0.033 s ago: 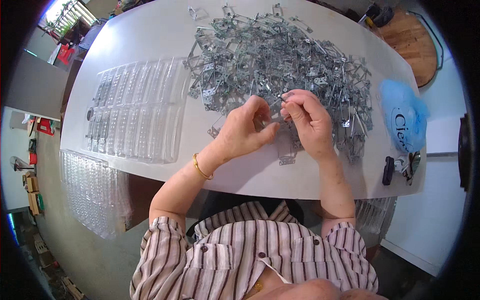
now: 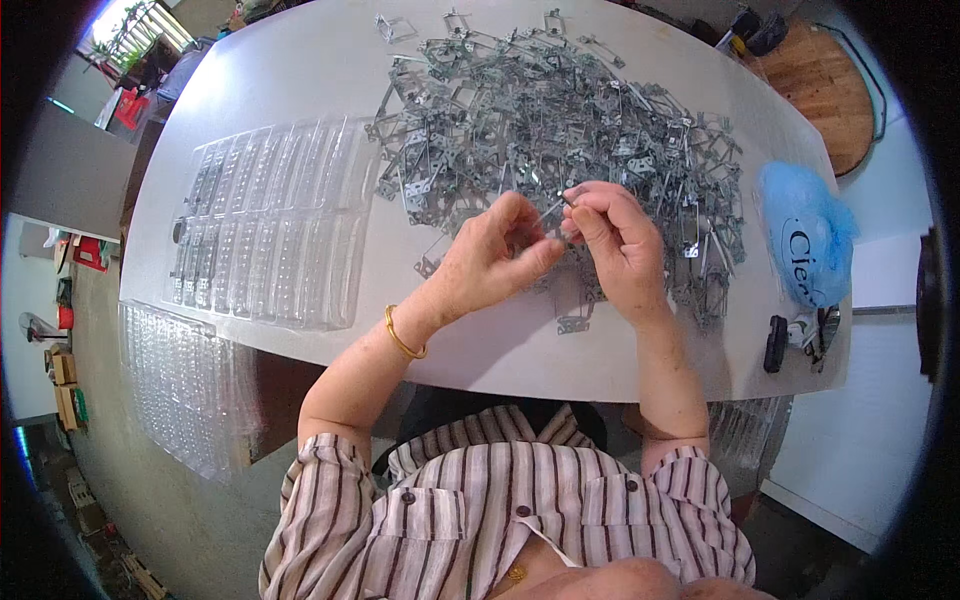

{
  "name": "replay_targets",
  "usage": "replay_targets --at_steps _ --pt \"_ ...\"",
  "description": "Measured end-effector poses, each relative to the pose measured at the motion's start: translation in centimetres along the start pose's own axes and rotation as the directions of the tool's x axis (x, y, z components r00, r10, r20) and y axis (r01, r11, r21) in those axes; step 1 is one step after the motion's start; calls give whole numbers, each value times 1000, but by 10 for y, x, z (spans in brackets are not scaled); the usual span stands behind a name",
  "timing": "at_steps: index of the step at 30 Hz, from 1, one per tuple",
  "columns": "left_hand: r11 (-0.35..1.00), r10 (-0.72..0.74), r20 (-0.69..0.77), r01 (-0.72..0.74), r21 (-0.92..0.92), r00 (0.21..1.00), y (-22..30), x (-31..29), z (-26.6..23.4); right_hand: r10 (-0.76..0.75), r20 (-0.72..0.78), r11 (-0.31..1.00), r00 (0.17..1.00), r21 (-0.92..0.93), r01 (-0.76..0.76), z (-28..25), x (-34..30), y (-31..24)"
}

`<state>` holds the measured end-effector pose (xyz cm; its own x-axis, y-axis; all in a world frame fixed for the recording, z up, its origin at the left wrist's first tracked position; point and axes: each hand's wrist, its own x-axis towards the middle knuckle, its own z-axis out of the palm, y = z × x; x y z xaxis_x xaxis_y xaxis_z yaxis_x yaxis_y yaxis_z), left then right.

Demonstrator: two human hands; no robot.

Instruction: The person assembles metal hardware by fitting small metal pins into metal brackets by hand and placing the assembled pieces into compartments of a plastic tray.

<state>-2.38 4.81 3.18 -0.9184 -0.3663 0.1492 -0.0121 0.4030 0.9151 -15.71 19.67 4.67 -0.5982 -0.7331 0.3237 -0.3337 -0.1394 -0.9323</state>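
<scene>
My right hand (image 2: 622, 245) is closed in a pinch at the near edge of the heap, with a small metal part (image 2: 568, 201) between thumb and fingertips. The exact kind of that part is too small to tell. My left hand (image 2: 490, 258) is beside it, its fingers curled and its thumb apart from them. Whatever lies inside those curled fingers is mostly hidden. Beyond both hands spreads a large heap of thin silvery metal linkage pieces (image 2: 540, 110), tangled together. One loose metal frame piece (image 2: 573, 323) lies just below my hands on the white table (image 2: 470, 355).
Left of the heap are clear plastic trays (image 2: 285, 250) with rows of slots, some holding dark metal parts. More clear trays (image 2: 185, 385) stand lower, off the table's left edge. At the right are a blue plastic bag (image 2: 805, 235) and a black object (image 2: 775, 343).
My left thumb and fingers have shifted very slightly. My right hand keeps its pinch in almost the same place.
</scene>
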Motion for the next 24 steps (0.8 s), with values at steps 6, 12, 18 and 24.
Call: replay_targets --at_steps 6,12,18,24 --pt "561 -115 408 398 -726 906 -14 16 -4 -204 63 948 977 -237 213 1 1 14" --pt "471 -127 320 340 -814 939 -26 12 -5 -250 -158 923 955 -336 186 6 2 15" --pt "495 -183 298 349 -796 937 -31 10 -8 52 -111 985 992 -158 -69 10 -11 4" --pt "536 -221 264 343 -771 939 -26 6 -3 41 -83 979 996 -197 -57 11 -14 12"
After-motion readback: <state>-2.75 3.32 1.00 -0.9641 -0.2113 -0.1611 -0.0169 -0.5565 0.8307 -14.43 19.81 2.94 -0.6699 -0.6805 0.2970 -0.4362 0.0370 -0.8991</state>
